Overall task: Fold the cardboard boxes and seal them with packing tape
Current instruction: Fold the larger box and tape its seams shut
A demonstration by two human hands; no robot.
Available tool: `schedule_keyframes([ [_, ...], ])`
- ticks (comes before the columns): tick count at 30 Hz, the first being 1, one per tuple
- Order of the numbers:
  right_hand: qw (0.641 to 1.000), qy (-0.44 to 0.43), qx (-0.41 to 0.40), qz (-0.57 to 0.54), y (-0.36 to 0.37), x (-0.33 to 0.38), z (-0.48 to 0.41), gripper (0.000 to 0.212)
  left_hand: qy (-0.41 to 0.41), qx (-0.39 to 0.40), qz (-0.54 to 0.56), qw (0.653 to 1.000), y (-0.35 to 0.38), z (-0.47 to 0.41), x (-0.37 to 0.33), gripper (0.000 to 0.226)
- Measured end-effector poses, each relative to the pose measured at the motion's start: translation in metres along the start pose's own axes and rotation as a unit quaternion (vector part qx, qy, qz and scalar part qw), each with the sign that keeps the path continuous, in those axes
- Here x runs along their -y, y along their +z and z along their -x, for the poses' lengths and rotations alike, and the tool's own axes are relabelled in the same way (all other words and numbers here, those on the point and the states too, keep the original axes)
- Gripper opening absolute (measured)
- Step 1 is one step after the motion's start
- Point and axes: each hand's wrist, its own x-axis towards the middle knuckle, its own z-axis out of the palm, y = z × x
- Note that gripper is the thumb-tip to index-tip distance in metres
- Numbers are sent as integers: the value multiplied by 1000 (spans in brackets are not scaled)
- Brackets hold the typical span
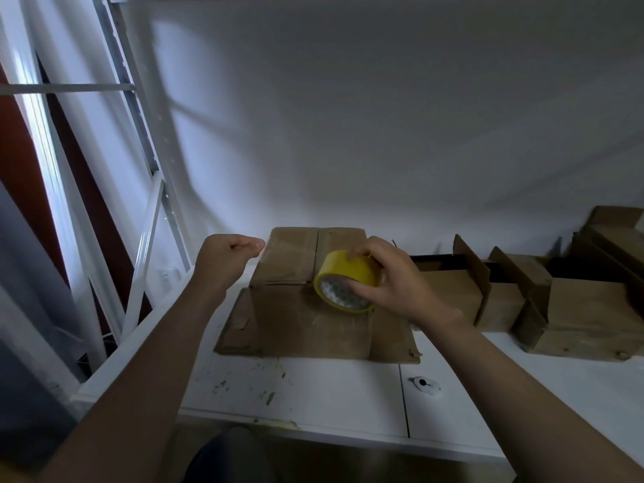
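Two hands work over one cardboard box (289,273), which stands at the middle of a white table (313,388), close to the wall (383,116). Top flaps closed, seam running away from the person. Bottom flaps (237,329) splay out flat on the table to left and right of the box.

Right hand (393,280): grips a yellow tape roll (348,273), fingers over the rim, thumb at the open core. Roll sits tilted at the near top edge of the box, right of the seam, touching the cardboard.

Left hand (228,251): held just beside the box's far left top corner, fingers curled in, thumb against forefinger. Whether it pinches a tape end cannot be told; a faint sheen lies on the box top between hand and roll.

Right of the box, along the wall: a row of open cardboard boxes (449,291) with flaps standing up, more of them (585,315) farther right. Small white fitting (423,383) with a dark centre in the table surface, near side. White window frame (146,238) at left. Table paint chipped near the front edge.
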Motion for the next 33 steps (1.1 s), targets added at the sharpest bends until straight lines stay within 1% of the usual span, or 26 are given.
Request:
schedule_keyframes([
  [2,1000,5,24,-5,1,0,1,35,0,0,-4,1000,0,2,4,17],
  [5,996,32,82,-20,-3,5,-6,33,10,0,-22,1000,-1,4,8,15],
  [7,989,53,135,24,-6,6,-10,33,5,-15,-21,1000,-8,2,9,20],
  [8,984,59,162,50,-7,5,-10,37,-2,-24,-17,1000,-12,0,10,23],
  [9,981,66,170,57,-6,2,-7,42,-11,-28,-11,999,-16,-3,11,26],
  [10,985,71,151,41,-5,-1,-4,45,-21,-29,-5,999,-20,-4,12,28],
  [13,996,70,20,-42,-4,-6,8,48,-48,-25,13,998,-27,-7,19,28],
  [14,997,58,1,-47,-3,-6,10,47,-54,-23,13,998,-27,-7,21,28],
  [15,998,42,2,-40,-3,-5,10,44,-55,-21,11,998,-27,-6,22,27],
  [17,999,26,39,-10,-2,-1,7,39,-56,-19,10,998,-24,-4,23,26],
  [22,984,74,122,108,-6,-7,-2,37,-70,-70,40,994,-25,-4,28,26],
  [24,989,73,96,82,-9,-11,5,42,-84,-76,53,992,-27,-5,28,27],
  [27,996,81,8,-29,-11,-16,20,42,-86,-75,56,992,-32,-9,33,26],
  [28,994,88,-2,-58,-11,-16,23,40,-83,-73,53,992,-33,-9,34,26],
  [30,993,92,20,-65,-10,-16,22,37,-67,-72,39,994,-33,-8,36,26],
  [33,990,97,92,31,-13,-18,14,35,-44,-86,29,995,-28,-5,39,26],
])
